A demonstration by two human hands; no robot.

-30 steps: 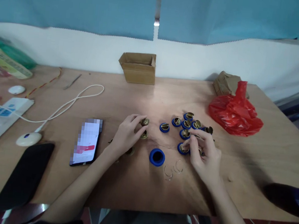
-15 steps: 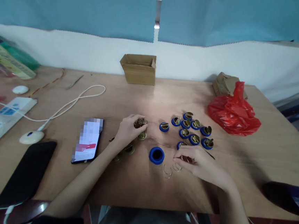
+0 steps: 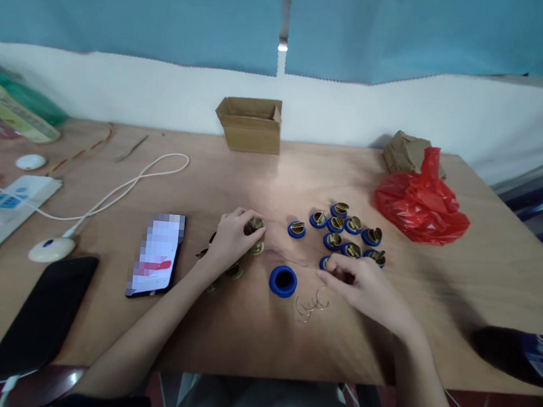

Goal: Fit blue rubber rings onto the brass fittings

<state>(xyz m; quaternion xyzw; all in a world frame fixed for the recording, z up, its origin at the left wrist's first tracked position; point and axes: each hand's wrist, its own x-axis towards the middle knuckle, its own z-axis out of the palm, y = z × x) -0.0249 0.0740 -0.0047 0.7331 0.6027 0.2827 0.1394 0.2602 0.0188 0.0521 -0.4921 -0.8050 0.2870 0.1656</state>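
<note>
My left hand (image 3: 236, 233) curls its thumb and fingers around a brass-coloured disc piece (image 3: 253, 226). More brass pieces (image 3: 234, 270) lie beneath and beside that hand, partly covered by it. My right hand (image 3: 358, 286) is closed in a pinch next to a blue disc with a brass clip on top (image 3: 324, 262); whatever is between its fingertips is too small to make out. Thin wire rings (image 3: 310, 305) lie in a loose heap just left of the right hand. Between the hands sits a blue ring-shaped holder (image 3: 283, 281) with a dark centre.
Several blue discs with brass clips (image 3: 335, 223) are grouped behind my right hand. A lit phone (image 3: 156, 255), a dark phone (image 3: 45, 317) and a white cable (image 3: 128, 184) occupy the left. A cardboard box (image 3: 253, 132) and red plastic bag (image 3: 421, 204) stand farther back.
My right hand has drawn slightly up from the wire rings, which now lie bunched in a different arrangement. My left hand has stayed at the brass pieces. The view has shifted slightly.
</note>
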